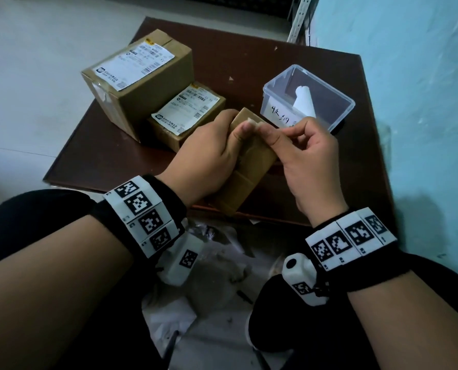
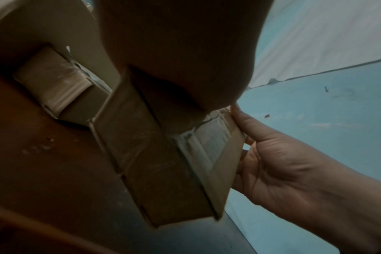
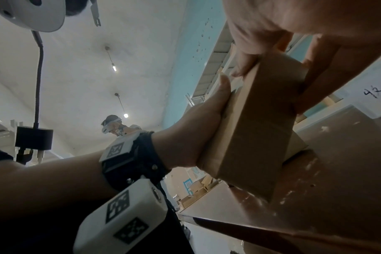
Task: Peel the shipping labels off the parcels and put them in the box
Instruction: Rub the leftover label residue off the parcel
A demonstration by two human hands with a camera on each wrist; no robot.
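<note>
My left hand (image 1: pixel 233 124) grips a small brown parcel (image 1: pixel 251 166), held tilted with its lower end over the table's front edge. My right hand (image 1: pixel 265 128) pinches a white label corner (image 1: pixel 251 121) at the parcel's top end. In the left wrist view the label (image 2: pixel 209 142) lies on the parcel face beside the right hand (image 2: pixel 294 163). A clear plastic box (image 1: pixel 326 85) stands just behind, with a rolled label (image 1: pixel 305 101) inside. A large parcel (image 1: pixel 147 102) and a smaller parcel (image 1: pixel 169 132) sit at the left, each with a label on top.
The dark brown table (image 1: pixel 262 49) is small, with a teal wall (image 1: pixel 409 102) close on its right. Crumpled plastic bags (image 1: pixel 217 263) lie on the floor between my knees. Another person (image 3: pixel 113 125) stands farther off in the right wrist view.
</note>
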